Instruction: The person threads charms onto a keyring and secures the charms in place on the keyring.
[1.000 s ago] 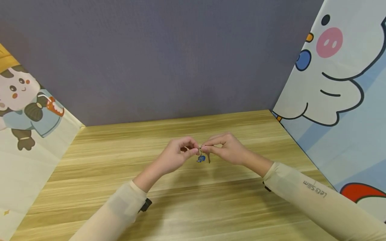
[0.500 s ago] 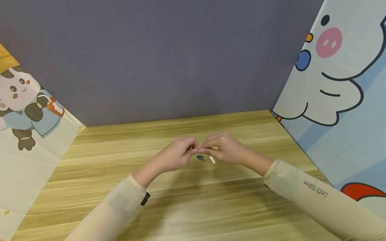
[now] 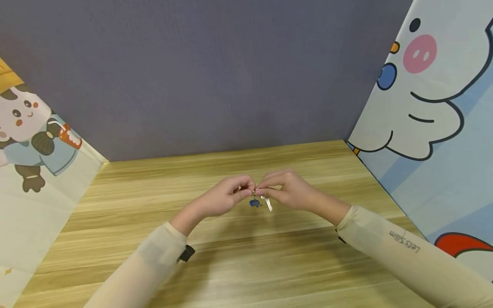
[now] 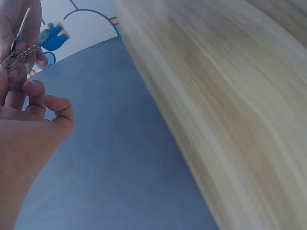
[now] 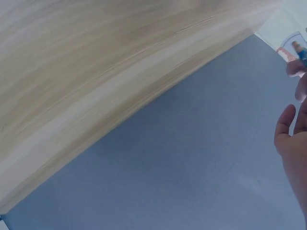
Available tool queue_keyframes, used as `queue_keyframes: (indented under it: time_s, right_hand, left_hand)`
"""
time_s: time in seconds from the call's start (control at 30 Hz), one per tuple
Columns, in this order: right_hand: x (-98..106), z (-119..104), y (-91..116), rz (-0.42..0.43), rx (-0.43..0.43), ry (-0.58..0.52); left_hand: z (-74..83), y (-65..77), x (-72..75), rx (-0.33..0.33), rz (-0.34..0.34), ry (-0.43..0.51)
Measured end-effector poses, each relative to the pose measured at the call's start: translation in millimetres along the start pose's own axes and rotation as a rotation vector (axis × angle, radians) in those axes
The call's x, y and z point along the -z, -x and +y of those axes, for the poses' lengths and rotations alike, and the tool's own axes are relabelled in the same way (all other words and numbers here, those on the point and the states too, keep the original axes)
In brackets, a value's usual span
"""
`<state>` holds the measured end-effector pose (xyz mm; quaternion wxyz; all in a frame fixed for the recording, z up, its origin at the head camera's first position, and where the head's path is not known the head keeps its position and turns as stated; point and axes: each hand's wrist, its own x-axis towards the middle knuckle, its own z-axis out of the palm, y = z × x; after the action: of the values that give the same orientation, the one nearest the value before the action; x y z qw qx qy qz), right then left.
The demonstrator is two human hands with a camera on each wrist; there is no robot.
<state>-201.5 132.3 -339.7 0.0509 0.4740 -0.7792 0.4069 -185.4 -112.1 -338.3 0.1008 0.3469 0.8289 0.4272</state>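
In the head view, my left hand (image 3: 223,199) and right hand (image 3: 290,191) meet fingertip to fingertip over the table, both pinching a small keychain. From it hangs a blue animal-shaped charm (image 3: 255,203) on a short chain, below the left fingertips. A silver key (image 3: 268,204) slants down beneath the right thumb. The left wrist view shows the metal chain (image 4: 26,51) and the blue charm (image 4: 53,39) close up between the hands. Fingertips hide the ring part. In the right wrist view, the right hand (image 5: 295,132) sits at the edge, with a bit of blue charm above it.
A wood-grain table (image 3: 246,265) lies below the hands. Behind it stands a grey-blue panel (image 3: 215,81). Printed cartoon panels rise on the left (image 3: 42,171) and on the right (image 3: 431,119).
The hands stay together at nearly the same spot, with small finger shifts. The charm has turned and swung slightly left, and the key has changed its slant, its bright face now showing.
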Motion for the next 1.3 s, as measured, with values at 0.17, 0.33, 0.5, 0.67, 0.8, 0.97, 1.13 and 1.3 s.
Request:
queue_keyframes:
  time_s: [0.17, 0.33, 0.5, 0.67, 0.8, 0.97, 1.13, 1.3]
  right_hand:
    - [-1, -1, 3, 0.043, -0.066, -0.058]
    - [-5, 1, 4, 0.075, -0.103, -0.113]
    - [-8, 3, 4, 0.11, -0.156, -0.184]
    - [-11, 1, 3, 0.136, -0.22, -0.246]
    - [-11, -1, 2, 0.136, -0.237, -0.265]
    - [-6, -1, 1, 0.123, -0.201, -0.114]
    - [-2, 3, -1, 0.088, -0.028, 0.082]
    - [0, 3, -7, 0.058, 0.165, 0.212]
  left_hand:
    - [-0.3, 1.0, -3.1, -0.009, 0.049, 0.14]
    - [-4.5, 0.9, -12.1, -0.019, 0.112, 0.311]
    - [-9.0, -1.0, -22.3, -0.033, 0.156, 0.542]
    - [-12.5, -1.3, -27.6, -0.041, 0.168, 0.711]
    - [-12.4, -0.8, -27.5, -0.03, 0.173, 0.74]
    - [-8.8, 0.5, -21.2, -0.008, 0.211, 0.408]
    - [-6.3, 0.6, -13.0, -0.024, 0.205, 0.079]
    - [-5.9, -1.3, -6.4, -0.044, 0.143, 0.064]
